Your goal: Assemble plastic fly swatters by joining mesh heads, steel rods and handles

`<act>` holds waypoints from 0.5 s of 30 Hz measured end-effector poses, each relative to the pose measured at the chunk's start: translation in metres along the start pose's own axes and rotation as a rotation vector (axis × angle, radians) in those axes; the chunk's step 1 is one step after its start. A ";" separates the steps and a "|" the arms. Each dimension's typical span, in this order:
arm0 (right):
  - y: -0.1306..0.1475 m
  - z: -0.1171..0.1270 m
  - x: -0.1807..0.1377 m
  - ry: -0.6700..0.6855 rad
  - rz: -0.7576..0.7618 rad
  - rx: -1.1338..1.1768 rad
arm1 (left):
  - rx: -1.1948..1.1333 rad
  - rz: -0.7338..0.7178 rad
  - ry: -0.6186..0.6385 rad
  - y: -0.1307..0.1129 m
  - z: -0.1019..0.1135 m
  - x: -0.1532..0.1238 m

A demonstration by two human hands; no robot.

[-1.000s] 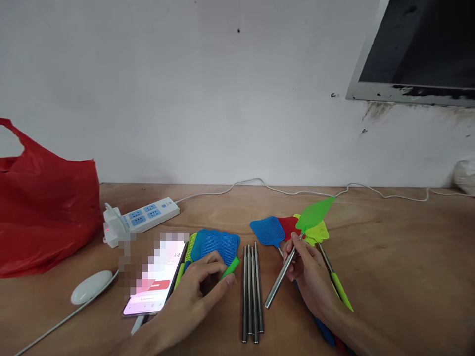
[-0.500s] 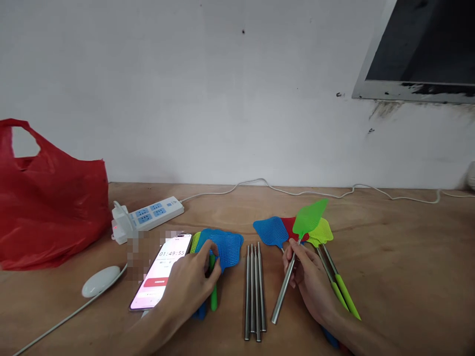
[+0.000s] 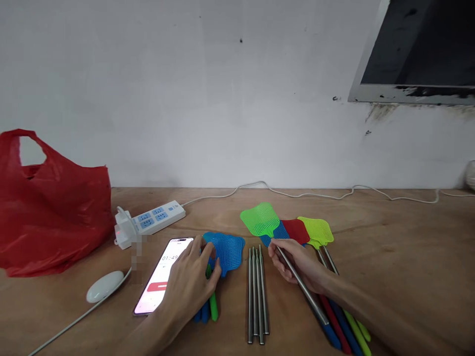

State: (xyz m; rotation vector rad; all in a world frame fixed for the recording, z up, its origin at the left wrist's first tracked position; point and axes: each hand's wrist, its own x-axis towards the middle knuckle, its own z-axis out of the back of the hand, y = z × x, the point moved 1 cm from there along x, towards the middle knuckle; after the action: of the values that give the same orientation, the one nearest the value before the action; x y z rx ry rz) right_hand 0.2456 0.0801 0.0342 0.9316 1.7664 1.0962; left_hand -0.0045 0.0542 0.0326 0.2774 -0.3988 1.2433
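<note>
1. The right hand (image 3: 297, 259) is closed around the metal rod (image 3: 302, 287) of a green fly swatter (image 3: 260, 220). The green mesh head is held low over the heads of the finished swatters (image 3: 308, 230), a blue, a red and a yellow-green one fanned out on the table (image 3: 389, 257).
2. The left hand (image 3: 193, 282) lies curled on a pile of loose swatter parts (image 3: 224, 249). Its fingers press on a green handle grip (image 3: 212, 301) next to the blue mesh heads; I cannot tell whether the grip is pinched or only touched.
3. Between the two hands lie bare metal rods (image 3: 257, 296), side by side and untouched.
4. The step in hand looks like assembly: the green swatter's rod end shows no coloured grip, while the finished ones have theirs.
5. The next move would call for lifting the green grip clear of the pile, lining its open end up with the free rod end and pushing it on straight.
6. A phone (image 3: 163, 277) with a lit screen lies just left of the left hand; further left are a power strip (image 3: 152, 220), a white mouse-like object (image 3: 104, 286) and a red plastic bag (image 3: 52, 217).
</note>
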 end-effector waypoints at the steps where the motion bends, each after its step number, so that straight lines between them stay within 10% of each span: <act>1: -0.003 0.001 0.002 -0.003 0.021 -0.007 | -0.021 -0.026 -0.014 -0.001 0.000 0.000; 7: -0.019 0.007 0.008 0.131 0.106 0.060 | -0.271 -0.171 -0.020 -0.005 0.010 0.007; 15: -0.010 0.012 -0.002 0.563 -0.173 0.205 | -0.614 -0.042 -0.194 0.004 0.000 0.010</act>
State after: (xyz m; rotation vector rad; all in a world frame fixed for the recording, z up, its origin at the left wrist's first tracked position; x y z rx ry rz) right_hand 0.2556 0.0786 0.0220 0.5995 2.4054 1.1510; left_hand -0.0061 0.0642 0.0373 -0.1221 -0.9114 1.0002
